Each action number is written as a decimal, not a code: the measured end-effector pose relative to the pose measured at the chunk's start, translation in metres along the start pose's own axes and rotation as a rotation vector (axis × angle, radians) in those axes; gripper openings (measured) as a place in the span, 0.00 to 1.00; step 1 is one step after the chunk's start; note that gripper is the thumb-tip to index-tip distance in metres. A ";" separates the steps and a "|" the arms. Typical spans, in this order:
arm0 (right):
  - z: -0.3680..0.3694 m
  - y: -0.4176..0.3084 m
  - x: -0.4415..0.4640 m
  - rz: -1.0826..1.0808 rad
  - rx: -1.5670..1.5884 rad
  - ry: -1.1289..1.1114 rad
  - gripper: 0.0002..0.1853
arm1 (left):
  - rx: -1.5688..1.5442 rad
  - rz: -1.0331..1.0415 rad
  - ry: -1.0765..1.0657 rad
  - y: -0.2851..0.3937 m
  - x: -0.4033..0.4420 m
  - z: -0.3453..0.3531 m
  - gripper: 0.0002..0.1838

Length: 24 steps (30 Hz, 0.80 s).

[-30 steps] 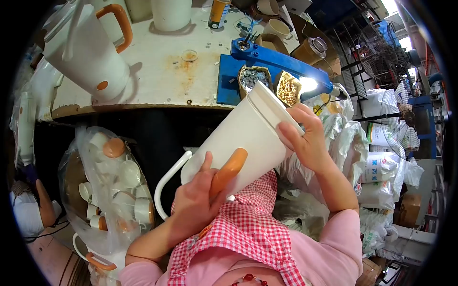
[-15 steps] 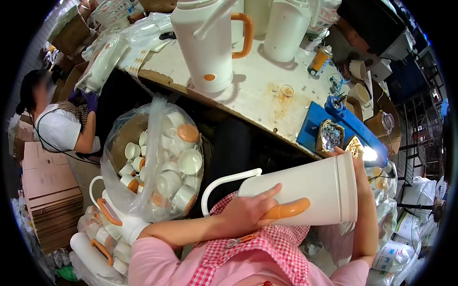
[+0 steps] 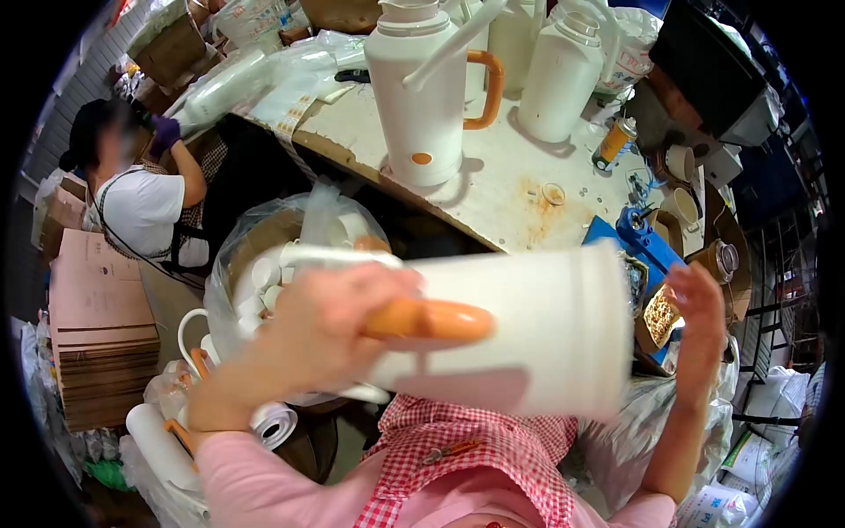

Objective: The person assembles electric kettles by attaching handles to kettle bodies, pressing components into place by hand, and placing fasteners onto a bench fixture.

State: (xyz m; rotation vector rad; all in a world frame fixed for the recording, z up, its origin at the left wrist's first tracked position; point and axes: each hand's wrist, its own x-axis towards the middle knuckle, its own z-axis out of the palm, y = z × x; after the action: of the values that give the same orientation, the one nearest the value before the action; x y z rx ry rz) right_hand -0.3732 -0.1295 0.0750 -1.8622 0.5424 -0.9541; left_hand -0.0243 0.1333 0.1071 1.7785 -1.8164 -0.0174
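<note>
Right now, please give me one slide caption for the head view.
Left hand gripping the orange handle of a white jug held sideways, right hand apart from it.

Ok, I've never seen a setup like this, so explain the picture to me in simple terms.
There is no machine doing the handling: these are a person's own bare hands. The view comes from a camera worn on that person's head, looking forward and down, and its edges are curved and dark.

The left hand has its grip on the orange handle of a white jug, which is tipped on its side and blurred. The right hand is open, apart from the jug's wide end.

On the table stand a second jug, a white pot and a spray can. Below it is a bag of cups. The person at left is a co-worker.
</note>
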 end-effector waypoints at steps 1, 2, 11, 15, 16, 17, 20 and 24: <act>0.001 0.019 -0.008 0.122 0.006 -0.032 0.47 | 0.279 0.013 -0.073 -0.002 0.009 -0.029 0.15; 0.005 0.036 -0.015 0.245 0.011 -0.063 0.40 | 0.604 0.038 -0.204 -0.006 0.018 -0.049 0.10; 0.198 0.112 0.102 0.197 0.169 0.089 0.35 | 1.634 0.319 -0.490 -0.305 0.117 -0.011 0.06; 0.257 0.179 0.225 -0.011 -0.283 0.423 0.54 | 1.563 0.616 -0.349 -0.379 0.149 0.034 0.11; 0.265 0.183 0.248 -0.043 -0.365 0.460 0.56 | 1.582 0.592 -0.490 -0.371 0.151 0.037 0.11; 0.264 0.185 0.266 0.017 -0.091 0.292 0.53 | 1.513 0.648 -0.358 -0.370 0.150 0.030 0.11; 0.280 0.206 0.286 0.150 0.284 0.037 0.30 | 1.407 0.636 -0.186 -0.392 0.150 0.023 0.09; 0.315 0.152 0.264 0.030 0.160 0.149 0.47 | 1.353 0.630 -0.207 -0.433 0.154 0.016 0.09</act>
State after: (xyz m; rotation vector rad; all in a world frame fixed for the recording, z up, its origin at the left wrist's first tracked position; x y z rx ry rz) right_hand 0.0415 -0.2141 -0.0382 -1.6456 0.5644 -1.0905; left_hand 0.3732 -0.0601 -0.0206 1.7926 -2.7326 1.6533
